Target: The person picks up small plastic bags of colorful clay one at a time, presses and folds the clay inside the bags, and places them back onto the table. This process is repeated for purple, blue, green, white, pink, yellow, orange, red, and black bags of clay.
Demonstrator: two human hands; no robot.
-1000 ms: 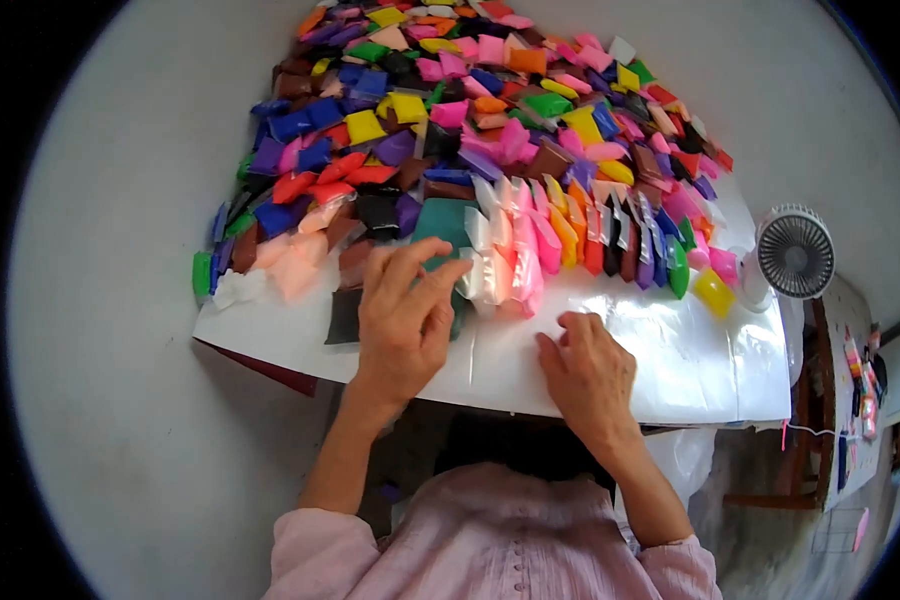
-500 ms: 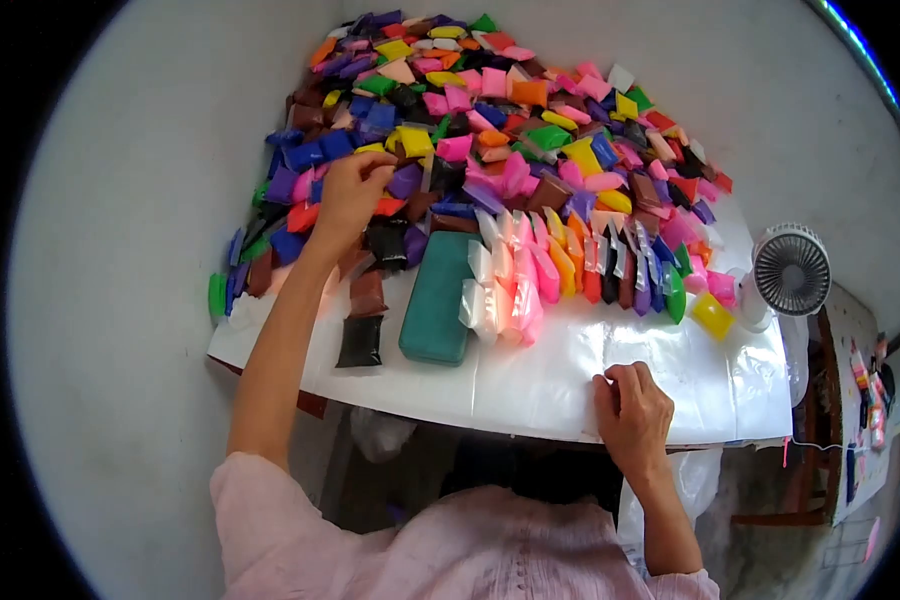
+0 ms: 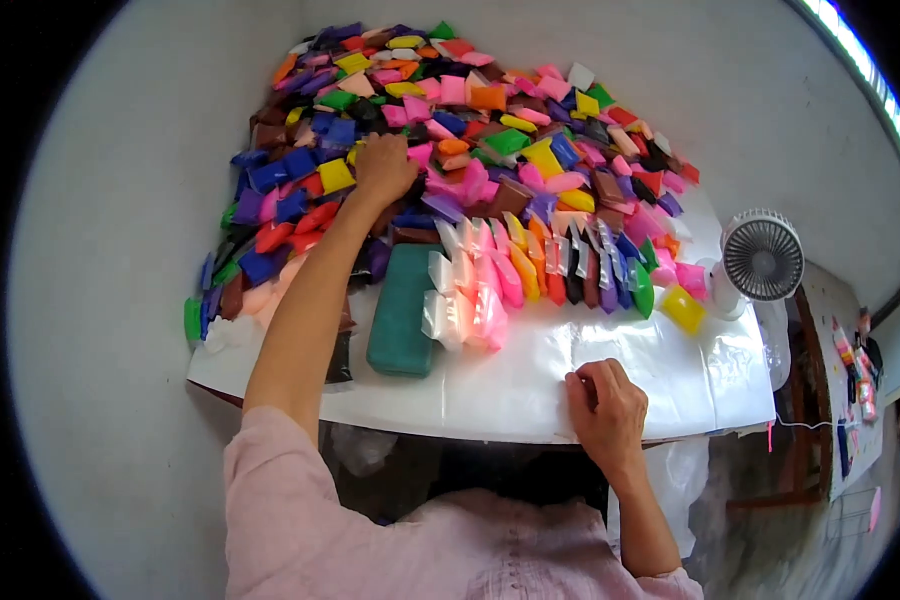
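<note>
My left hand (image 3: 385, 168) reaches into a large heap of small, colourful, soft-looking plastic packets. Its fingers are bent down among them, and the fingertips are hidden. A yellow packet (image 3: 336, 176) lies just left of that hand, and a pink packet (image 3: 421, 154) is at its right side. My right hand (image 3: 610, 405) rests at the table's front edge, loosely curled, with nothing visible in it. Between the hands, a row of packets sorted by colour, including orange ones (image 3: 526, 272), lines up beside a teal box (image 3: 402, 318).
A small white fan (image 3: 763, 258) stands at the table's right end, with a yellow packet (image 3: 683, 310) near its base. A black packet (image 3: 339, 358) is partly behind my left forearm. White sheeting (image 3: 510, 400) covers the tabletop. Walls rise at the left and back.
My left hand has moved right and deeper across the heap, from near the purple packets onto the spot of a yellow one. My right hand stays put. The view has shifted slightly.
</note>
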